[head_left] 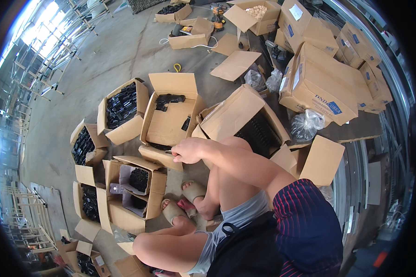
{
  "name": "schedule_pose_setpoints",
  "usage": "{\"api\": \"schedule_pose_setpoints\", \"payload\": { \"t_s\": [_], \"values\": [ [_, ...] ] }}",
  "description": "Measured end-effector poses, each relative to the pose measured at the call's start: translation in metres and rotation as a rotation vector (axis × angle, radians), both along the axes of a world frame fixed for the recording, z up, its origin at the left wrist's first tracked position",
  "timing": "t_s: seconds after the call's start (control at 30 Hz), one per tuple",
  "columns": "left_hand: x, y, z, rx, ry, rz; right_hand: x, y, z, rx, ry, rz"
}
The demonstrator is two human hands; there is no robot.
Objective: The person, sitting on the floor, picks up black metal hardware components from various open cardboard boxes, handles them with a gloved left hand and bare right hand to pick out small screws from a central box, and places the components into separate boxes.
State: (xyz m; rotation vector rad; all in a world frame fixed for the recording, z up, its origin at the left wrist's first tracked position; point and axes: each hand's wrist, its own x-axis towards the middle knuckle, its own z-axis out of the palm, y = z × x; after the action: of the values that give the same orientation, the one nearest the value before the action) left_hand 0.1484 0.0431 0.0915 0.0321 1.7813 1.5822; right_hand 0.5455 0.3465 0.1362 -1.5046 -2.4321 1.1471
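Note:
My right hand point(189, 150) reaches across my right knee, its fingers curled together beside the near flap of an open cardboard box point(164, 127). A dark strip point(160, 146) shows by the fingertips; whether they grip it I cannot tell. Inside that box lie a few black plastic parts point(168, 100), most of its bottom bare. To its right stands a box point(235, 111) with rows of black parts point(259, 134). Left of it, another box holds a heap of black parts point(121, 107). Nearer is a box with inner compartments point(138, 180) of small black pieces. My left hand is out of view.
More boxes of black parts point(82, 145) stand at the left. Large cartons point(319, 85) are stacked at the right beside metal profiles point(356, 184). A cordless drill point(218, 18) and a box of small tan pieces point(256, 13) are at the back. Tube racks point(46, 60) line the left.

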Motion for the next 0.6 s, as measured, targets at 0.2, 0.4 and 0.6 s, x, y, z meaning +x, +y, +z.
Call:
{"api": "schedule_pose_setpoints", "payload": {
  "t_s": [0.2,0.4,0.6],
  "values": [
    [-0.007,-0.003,0.001,0.012,0.045,-0.008,0.001,-0.003,-0.002,0.029,0.020,0.012],
    [-0.014,-0.004,0.000,0.039,0.098,-0.030,-0.026,-0.006,-0.003,0.086,-0.108,0.026],
    [-0.022,-0.005,-0.004,0.089,0.148,-0.050,-0.044,-0.018,-0.020,0.126,-0.002,0.159]
  ]
}}
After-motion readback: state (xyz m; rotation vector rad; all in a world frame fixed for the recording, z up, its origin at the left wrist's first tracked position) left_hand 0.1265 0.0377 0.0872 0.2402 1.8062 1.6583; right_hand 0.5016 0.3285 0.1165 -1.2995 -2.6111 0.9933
